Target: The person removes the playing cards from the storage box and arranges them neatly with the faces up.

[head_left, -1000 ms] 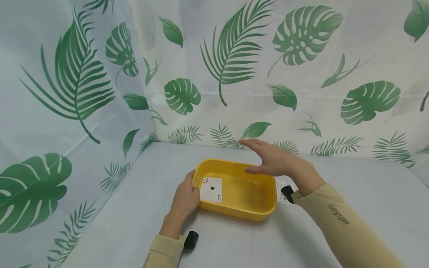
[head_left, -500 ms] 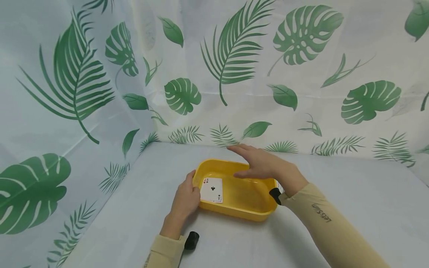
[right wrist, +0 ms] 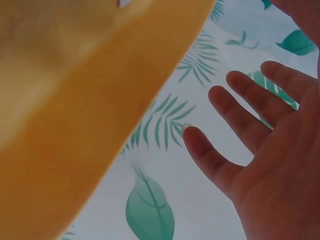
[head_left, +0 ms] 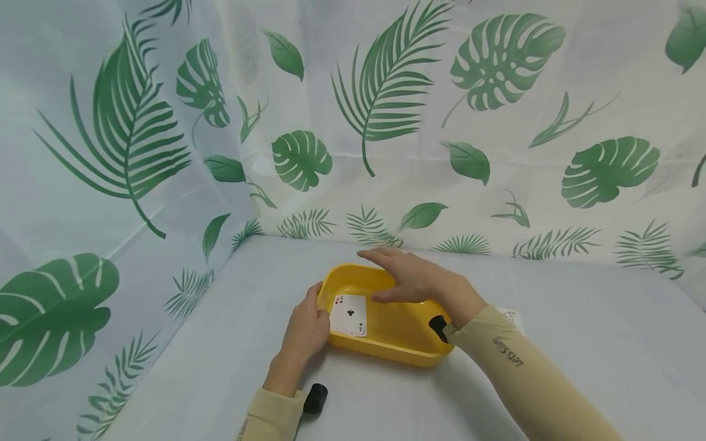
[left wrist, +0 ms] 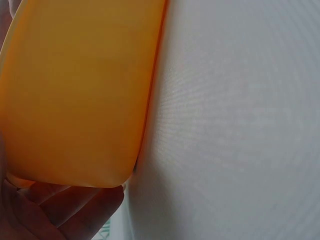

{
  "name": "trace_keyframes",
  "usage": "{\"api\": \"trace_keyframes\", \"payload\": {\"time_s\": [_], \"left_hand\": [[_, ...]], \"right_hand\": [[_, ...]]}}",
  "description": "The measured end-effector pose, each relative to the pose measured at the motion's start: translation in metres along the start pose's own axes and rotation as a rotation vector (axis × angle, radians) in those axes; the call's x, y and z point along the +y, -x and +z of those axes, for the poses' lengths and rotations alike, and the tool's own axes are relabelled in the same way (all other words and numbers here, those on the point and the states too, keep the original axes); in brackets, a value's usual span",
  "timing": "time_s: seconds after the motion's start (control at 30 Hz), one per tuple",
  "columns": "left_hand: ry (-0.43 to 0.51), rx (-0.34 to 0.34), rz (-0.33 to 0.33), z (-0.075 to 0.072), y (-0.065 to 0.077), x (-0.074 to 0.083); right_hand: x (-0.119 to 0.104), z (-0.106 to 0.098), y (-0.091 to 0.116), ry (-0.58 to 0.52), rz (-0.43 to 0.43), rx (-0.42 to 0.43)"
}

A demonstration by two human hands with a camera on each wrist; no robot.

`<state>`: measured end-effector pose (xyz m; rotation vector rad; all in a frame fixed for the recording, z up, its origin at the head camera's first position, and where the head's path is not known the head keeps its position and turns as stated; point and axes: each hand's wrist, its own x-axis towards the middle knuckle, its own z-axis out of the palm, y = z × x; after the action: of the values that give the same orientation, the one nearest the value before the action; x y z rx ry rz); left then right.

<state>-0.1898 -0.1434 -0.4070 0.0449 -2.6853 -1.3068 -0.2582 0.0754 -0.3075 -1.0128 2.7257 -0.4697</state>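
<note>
A yellow plastic tray (head_left: 386,352) sits on the white tabletop, and my left hand (head_left: 302,327) grips its left end. In the left wrist view, fingers (left wrist: 82,212) bend against the outside of the tray wall (left wrist: 80,95). Playing cards (head_left: 350,315) lie face up at the left inside the tray; an ace of clubs is on top, with a red ace's corner showing beside it. Above the tray's middle my right hand (head_left: 410,277) hovers with fingers extended and nothing held. The right wrist view shows its fingers (right wrist: 240,120) spread, apart from the tray.
Right of the tray, another card (head_left: 512,318) lies on the table, partly hidden behind the right sleeve (head_left: 513,352). A white cloth (head_left: 397,184) with green leaves hangs behind and on the left. Black wrist cameras sit at both cuffs.
My right hand has moved left and slightly down over the tray, its fingers still extended. The left hand and tray keep their place. Card to the right has become visible beyond the sleeve.
</note>
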Motion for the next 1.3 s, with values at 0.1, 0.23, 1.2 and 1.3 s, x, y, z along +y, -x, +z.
{"api": "trace_keyframes", "payload": {"time_s": [0.1,0.23,1.2,1.3], "left_hand": [[-0.003,-0.005,-0.004,0.0,0.0,-0.001],[-0.002,-0.001,0.001,0.0,0.0,-0.001],[0.009,-0.003,0.005,0.0,-0.002,0.0],[0.008,0.0,0.004,-0.001,-0.002,-0.001]], "right_hand": [[0.0,0.006,-0.003,0.006,-0.012,-0.015],[0.001,0.01,-0.007,0.011,-0.046,-0.015],[0.0,0.039,-0.028,0.081,-0.056,-0.143],[-0.001,0.047,-0.033,0.103,-0.05,-0.182]]}}
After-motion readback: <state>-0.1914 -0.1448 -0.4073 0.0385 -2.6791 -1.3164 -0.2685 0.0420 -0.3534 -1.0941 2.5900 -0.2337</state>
